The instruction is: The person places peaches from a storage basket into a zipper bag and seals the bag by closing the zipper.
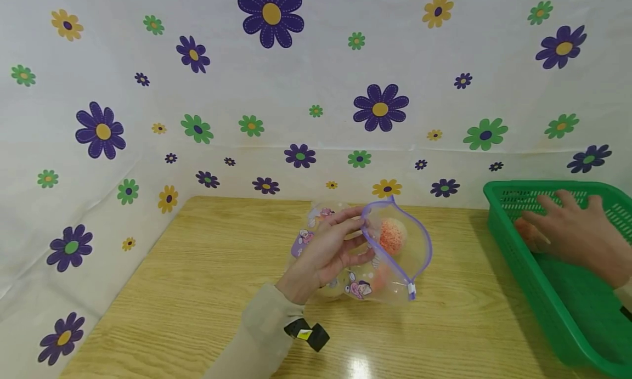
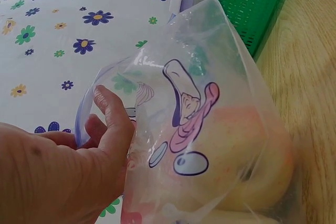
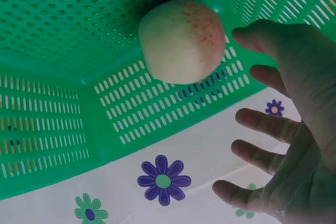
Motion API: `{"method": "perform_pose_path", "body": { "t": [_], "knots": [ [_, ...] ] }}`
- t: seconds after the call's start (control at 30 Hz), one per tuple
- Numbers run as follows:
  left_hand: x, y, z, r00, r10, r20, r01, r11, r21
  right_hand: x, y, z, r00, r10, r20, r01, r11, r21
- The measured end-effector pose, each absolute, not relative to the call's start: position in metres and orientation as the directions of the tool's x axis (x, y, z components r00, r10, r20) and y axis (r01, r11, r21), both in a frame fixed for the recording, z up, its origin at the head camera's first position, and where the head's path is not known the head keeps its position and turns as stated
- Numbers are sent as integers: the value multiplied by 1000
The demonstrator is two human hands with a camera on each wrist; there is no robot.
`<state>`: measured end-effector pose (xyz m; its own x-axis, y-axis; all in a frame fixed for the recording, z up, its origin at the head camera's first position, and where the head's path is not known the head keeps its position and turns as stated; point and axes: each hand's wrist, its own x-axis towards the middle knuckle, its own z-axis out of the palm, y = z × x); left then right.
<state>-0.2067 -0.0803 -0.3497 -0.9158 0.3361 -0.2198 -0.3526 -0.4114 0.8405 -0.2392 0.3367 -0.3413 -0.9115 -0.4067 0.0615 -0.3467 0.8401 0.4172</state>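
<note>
A clear zip bag (image 1: 360,289) with a purple rim and cartoon prints lies on the table, its mouth held apart toward the right. My left hand (image 1: 326,253) grips the rim of that bag, with fingers curled over the edge. Inside show peaches, one of them a red-speckled peach (image 1: 393,237) near the mouth; the plastic blurs the others. On the right, my right hand (image 1: 577,231) hovers over the green basket (image 1: 533,307) with fingers spread. A lone pale peach (image 3: 181,43) with a red side sits in a basket corner, just off the right fingertips.
The wooden table (image 1: 197,269) runs up to a white flowered cloth (image 1: 316,77) at the back and left. The basket's raised, slotted walls stand at the table's right side. A white slider (image 1: 412,289) sits at the bag rim's near end.
</note>
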Motion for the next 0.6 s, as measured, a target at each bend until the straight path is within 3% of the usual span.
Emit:
{"method": "perform_pose_path", "body": {
  "t": [0.6],
  "knots": [
    [-208,-80,-352,-913,351,-207,-349,-410,843,-242,352,-360,-862,-493,120,-382,786,486]
  ]
}}
